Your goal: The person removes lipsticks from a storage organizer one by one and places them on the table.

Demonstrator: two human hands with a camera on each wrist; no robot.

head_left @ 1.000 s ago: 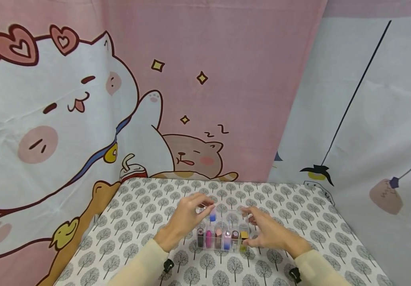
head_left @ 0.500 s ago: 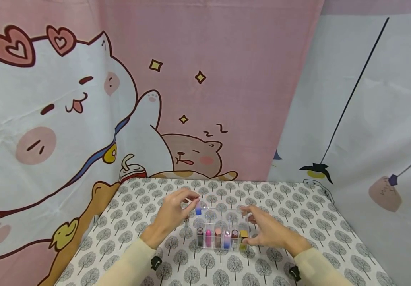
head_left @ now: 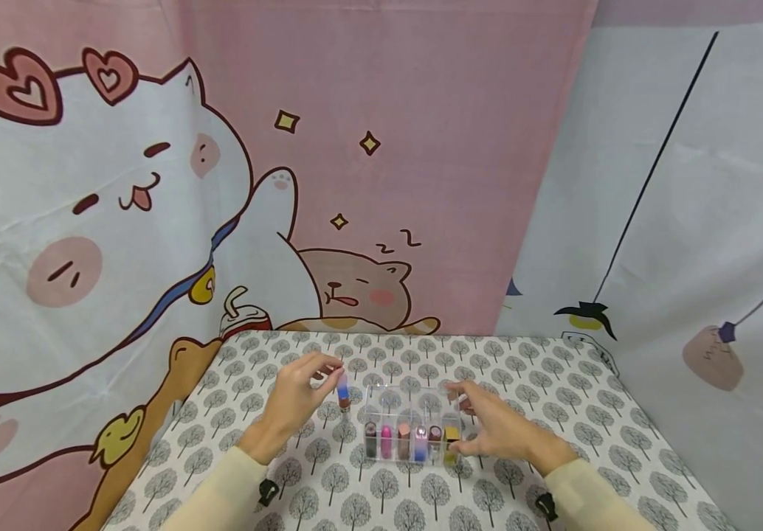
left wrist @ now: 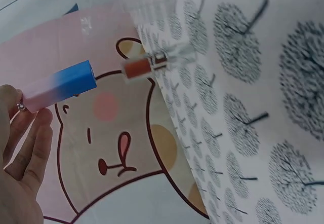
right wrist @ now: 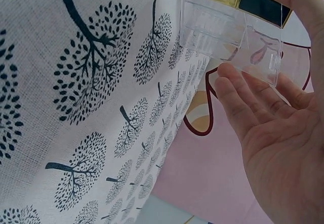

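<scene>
My left hand (head_left: 297, 394) pinches a small pink-and-blue lipstick (left wrist: 63, 84) by its pink end, blue end pointing down. Just past that end, a clear-based lipstick with a red-brown top (left wrist: 147, 67) stands upright on the cloth. The head view shows it directly below the held piece; in the left wrist view there is a gap between them. To the right is a clear lipstick organizer (head_left: 411, 415), with lipsticks in its near row and bare compartments behind. My right hand (head_left: 494, 428) grips its right end, thumb in front and fingers behind, beside a gold-and-yellow lipstick (head_left: 451, 444).
A white tablecloth (head_left: 527, 509) with a grey tree print covers the table. Behind it hangs a pink cartoon curtain (head_left: 448, 184), and a pale one (head_left: 700, 221) closes the right side.
My left hand has carried the pink-and-blue lipstick leftward from above the organizer to over the standing lipstick. My right hand keeps its hold on the organizer.
</scene>
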